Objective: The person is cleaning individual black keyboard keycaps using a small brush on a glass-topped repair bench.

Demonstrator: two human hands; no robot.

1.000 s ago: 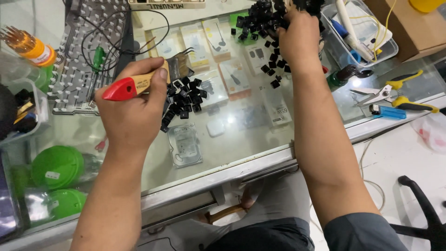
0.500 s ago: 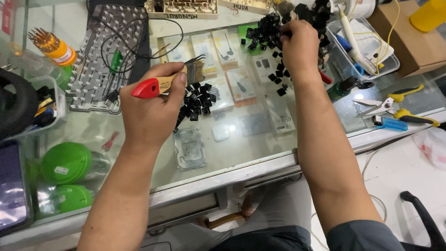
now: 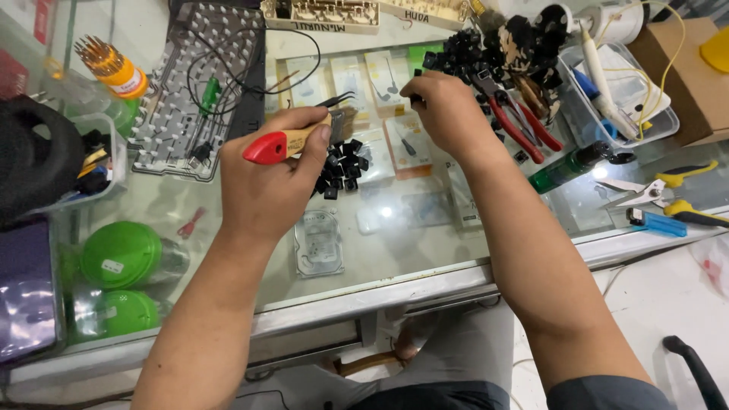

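The small brush (image 3: 304, 138), red at the tip of its pale wooden handle and dark-bristled at the other end, sits near the middle of the glass counter (image 3: 425, 250), held just above a little heap of black keycaps (image 3: 342, 163). It looks light and stiff in the handle, soft only at the bristles, so the handle is the sensible place to grip it. The keycaps seem to be hard plastic, tiny and light, likely to scatter or skid on glass; each is best pinched by its sides.

The left hand (image 3: 269, 178) is curled shut around the brush handle, thumb pressed along the top, bristles pointing toward the far edge. The right hand (image 3: 448, 114) reaches farther back, fingers drawn together and pinching one black keycap (image 3: 416, 97) near the larger keycap pile (image 3: 471, 53) by the far right of the counter.

Around them: red-handled pliers (image 3: 512, 114) just beside the right hand, a stripped keyboard frame (image 3: 190, 83) toward the far left with a black cable across it, a clear tray (image 3: 630, 99) of tools at the right, and yellow-handled scissors (image 3: 653, 190) by the right edge. Green round tins (image 3: 121, 254) show under the glass at the near left.
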